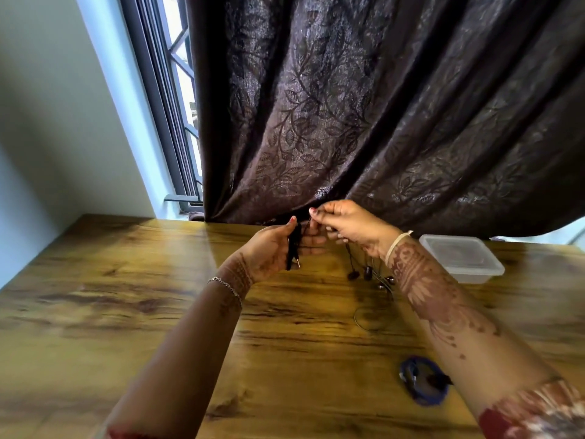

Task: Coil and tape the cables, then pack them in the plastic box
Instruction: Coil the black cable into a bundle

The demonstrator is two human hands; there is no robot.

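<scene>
L hand [273, 250] grip wraps the cable bundle [293, 245], R hand [346, 226] grip pinches its strand [307, 224]; we wind loops snug.

A wood-grain table [126, 312] carries a clear plastic box [462, 258] (lid on) toward its far right. A blue tape roll [424, 381], blurred, lies nearer, with a thin cable loop [370, 318] between them.

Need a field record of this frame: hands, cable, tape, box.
left hand: grips black coiled cable bundle, plug end hanging below
right hand: fingers pinch a strand at the bundle's top
earphones: dark earphones lying on wooden table, under right wrist
tape: blue tape roll, beside right forearm
box: clear plastic box, far right, apart from hands
</scene>
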